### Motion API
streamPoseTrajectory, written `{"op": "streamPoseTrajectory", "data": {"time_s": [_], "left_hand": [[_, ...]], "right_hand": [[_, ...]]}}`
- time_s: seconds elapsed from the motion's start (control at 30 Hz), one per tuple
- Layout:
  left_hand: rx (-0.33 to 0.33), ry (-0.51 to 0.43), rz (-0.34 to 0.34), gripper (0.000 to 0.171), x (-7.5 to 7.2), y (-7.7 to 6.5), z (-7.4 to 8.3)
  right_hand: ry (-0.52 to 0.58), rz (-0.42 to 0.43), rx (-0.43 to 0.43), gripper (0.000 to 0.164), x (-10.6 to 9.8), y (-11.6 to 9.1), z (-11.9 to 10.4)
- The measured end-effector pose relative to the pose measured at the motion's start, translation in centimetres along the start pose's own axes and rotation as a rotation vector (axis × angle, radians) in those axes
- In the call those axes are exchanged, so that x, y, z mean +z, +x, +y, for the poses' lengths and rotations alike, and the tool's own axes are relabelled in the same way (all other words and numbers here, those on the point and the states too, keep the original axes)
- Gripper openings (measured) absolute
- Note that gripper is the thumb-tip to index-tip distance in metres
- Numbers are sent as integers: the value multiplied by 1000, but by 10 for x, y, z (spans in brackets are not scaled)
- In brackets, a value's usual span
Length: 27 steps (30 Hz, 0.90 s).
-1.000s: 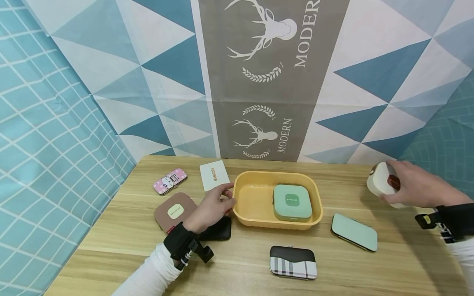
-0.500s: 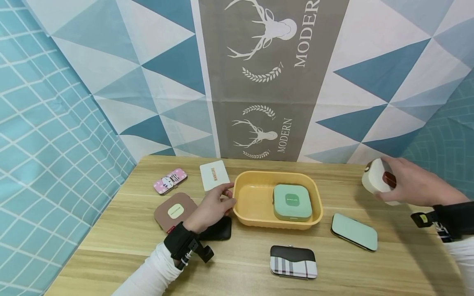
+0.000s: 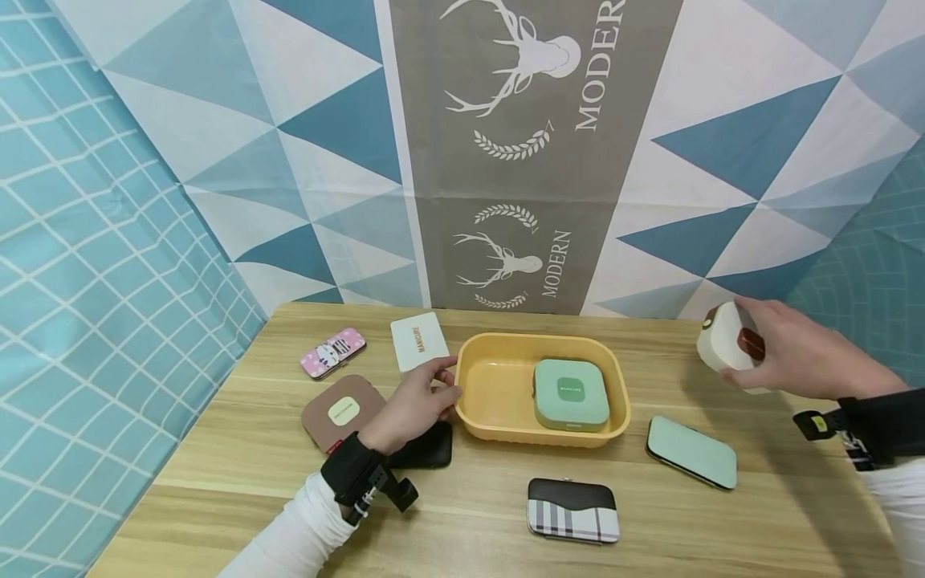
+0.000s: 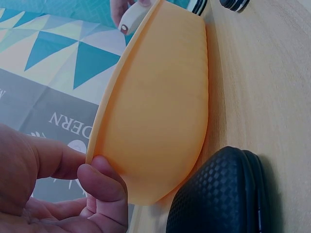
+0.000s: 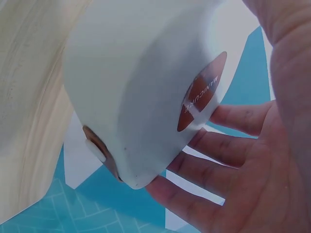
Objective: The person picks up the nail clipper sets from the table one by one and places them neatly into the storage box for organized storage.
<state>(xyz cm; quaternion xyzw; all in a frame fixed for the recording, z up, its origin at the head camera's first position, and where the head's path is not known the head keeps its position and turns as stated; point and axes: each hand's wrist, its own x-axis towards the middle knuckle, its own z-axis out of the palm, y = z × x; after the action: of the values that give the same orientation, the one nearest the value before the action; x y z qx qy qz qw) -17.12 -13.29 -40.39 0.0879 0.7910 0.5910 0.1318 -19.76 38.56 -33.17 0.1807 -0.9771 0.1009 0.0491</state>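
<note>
My left hand [image 3: 421, 401] pinches the left rim of a yellow plastic basket [image 3: 499, 433]; the left wrist view shows thumb and finger [image 4: 104, 182] on either side of the rim. Inside the basket, on its right side, lies a mint green manicure case [image 3: 571, 409]. At the right, my right hand [image 3: 802, 345] grips a white manicure case [image 3: 723, 341] by its edges, tilted above the table. A brown label reading MANICURE [image 5: 203, 92] and a brown clasp [image 5: 102, 153] show on it in the right wrist view.
Around the basket lie a pink case [image 3: 332, 353], a white MANICURE case [image 3: 417, 341], a brown case [image 3: 340, 413], a black case [image 3: 426, 449], a plaid case [image 3: 572, 514] and a flat mint case [image 3: 691, 453]. A patterned backdrop [image 3: 506, 177] stands behind the table.
My right hand has moved left with the white manicure case, nearer to the basket. The left hand stays at the basket's rim.
</note>
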Motion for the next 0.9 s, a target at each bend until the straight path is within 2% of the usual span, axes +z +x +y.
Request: {"op": "streamPoseTrajectory", "data": {"time_s": [0.4,0.5,0.9], "left_hand": [[-3,6,6,54,1,0,1],[-7,5,9,54,1,-1,1],[-12,-1,14,54,1,-1,1]], "right_hand": [[-5,-6,21,107,-6,2,-12],[11,4,1,100,-7,5,-16],[46,24,-27,92,-10,11,-32]]}}
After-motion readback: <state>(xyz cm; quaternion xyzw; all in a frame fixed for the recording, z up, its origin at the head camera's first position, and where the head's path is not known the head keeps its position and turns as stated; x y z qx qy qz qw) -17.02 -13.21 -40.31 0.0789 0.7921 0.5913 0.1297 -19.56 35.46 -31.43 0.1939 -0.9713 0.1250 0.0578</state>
